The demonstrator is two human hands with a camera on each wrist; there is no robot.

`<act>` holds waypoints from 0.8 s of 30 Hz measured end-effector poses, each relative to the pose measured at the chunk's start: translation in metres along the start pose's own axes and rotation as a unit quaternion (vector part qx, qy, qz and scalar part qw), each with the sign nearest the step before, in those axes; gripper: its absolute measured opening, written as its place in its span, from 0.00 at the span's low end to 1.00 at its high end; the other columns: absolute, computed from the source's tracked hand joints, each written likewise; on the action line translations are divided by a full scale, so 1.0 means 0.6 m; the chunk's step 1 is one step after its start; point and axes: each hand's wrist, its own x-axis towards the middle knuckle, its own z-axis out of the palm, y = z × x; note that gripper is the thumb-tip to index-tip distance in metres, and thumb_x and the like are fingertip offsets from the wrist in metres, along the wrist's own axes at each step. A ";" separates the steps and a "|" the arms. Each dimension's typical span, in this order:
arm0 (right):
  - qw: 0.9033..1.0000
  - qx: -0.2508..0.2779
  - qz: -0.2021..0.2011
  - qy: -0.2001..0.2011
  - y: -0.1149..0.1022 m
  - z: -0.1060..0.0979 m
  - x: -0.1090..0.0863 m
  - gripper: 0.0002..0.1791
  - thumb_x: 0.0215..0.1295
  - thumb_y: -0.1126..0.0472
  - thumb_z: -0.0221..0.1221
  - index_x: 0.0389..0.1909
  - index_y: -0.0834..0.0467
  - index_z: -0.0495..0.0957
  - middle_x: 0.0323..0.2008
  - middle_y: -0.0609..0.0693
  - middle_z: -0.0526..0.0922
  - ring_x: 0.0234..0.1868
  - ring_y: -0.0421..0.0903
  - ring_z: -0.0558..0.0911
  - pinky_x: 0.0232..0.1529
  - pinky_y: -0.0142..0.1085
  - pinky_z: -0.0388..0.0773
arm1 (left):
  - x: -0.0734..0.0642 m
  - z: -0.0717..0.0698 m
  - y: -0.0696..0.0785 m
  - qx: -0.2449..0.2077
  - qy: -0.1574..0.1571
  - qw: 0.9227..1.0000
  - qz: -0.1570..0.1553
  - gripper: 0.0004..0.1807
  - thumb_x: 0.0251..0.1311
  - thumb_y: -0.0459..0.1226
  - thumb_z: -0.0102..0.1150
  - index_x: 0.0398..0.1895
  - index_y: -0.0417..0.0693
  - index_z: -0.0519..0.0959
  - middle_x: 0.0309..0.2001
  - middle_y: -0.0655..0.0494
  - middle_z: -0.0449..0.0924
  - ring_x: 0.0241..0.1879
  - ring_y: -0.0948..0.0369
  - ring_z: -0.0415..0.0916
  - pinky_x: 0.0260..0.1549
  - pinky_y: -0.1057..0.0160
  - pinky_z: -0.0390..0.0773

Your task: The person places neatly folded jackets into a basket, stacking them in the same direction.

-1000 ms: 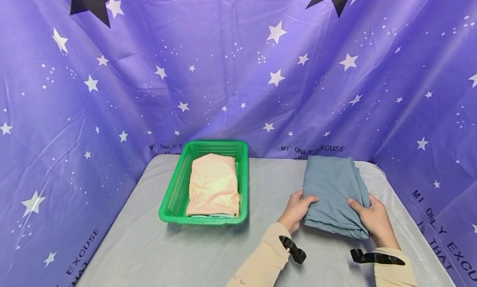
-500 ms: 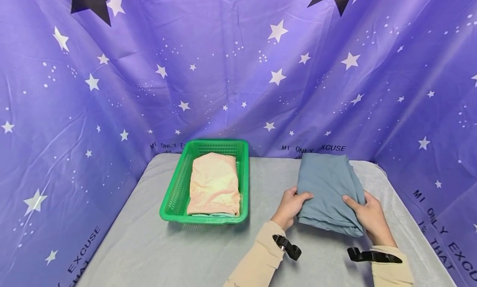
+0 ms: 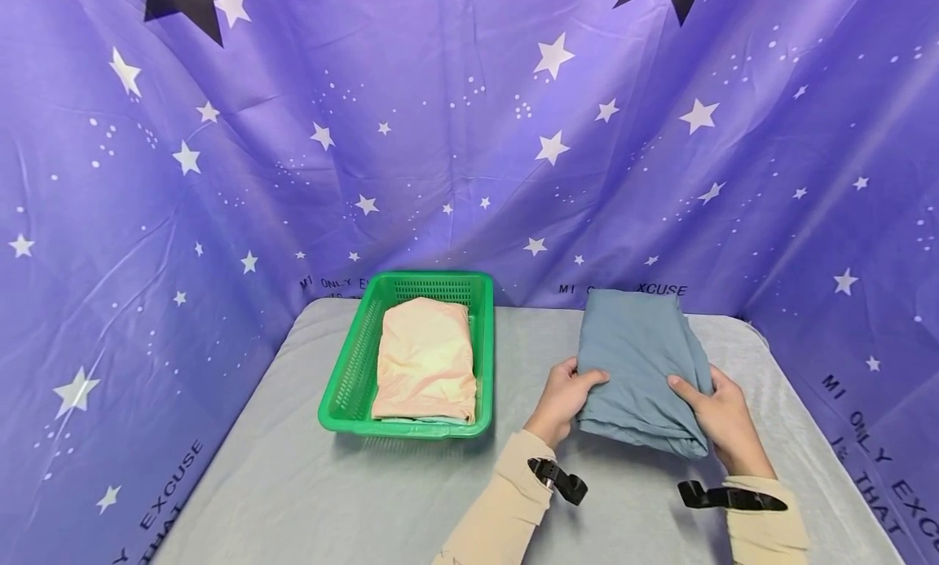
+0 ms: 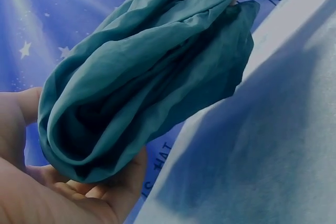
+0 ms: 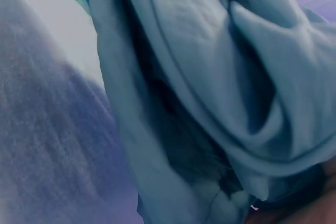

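A folded blue-grey cloth [image 3: 641, 369] is held between both hands on the right side in the head view. Its left edge is gripped by my left hand [image 3: 563, 398], thumb on top and fingers underneath. My right hand [image 3: 722, 418] grips the opposite edge the same way. In the left wrist view the cloth [image 4: 142, 82] shows its rolled layers, with the left hand [image 4: 63, 192] around the near fold. Loose folds of the cloth [image 5: 220, 77] fill most of the right wrist view and hide nearly all of that hand. The cloth is raised above the table, its shadow below.
A green plastic basket [image 3: 484, 361] stands left of the hands on the grey covered table [image 3: 411, 500]. Inside lies a folded peach cloth [image 3: 425, 361], over a pale green one showing at its front edge. Purple star-printed curtains [image 3: 440, 141] enclose the back and sides.
Both hands have carried the blue-grey cloth a little to the left and farther up in the head view, keeping their grip. The basket stays in place while the head view shifts slightly.
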 end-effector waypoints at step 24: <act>0.996 0.073 -0.023 -0.054 -0.035 0.036 0.006 0.37 0.74 0.48 0.61 0.74 0.67 0.64 0.46 0.24 0.75 0.46 0.22 0.76 0.46 0.18 0.74 | -0.017 -0.054 0.044 0.032 -0.014 0.999 0.027 0.22 0.61 0.38 0.67 0.57 0.42 0.77 0.42 0.50 0.87 0.34 0.64 0.81 0.35 0.67 0.80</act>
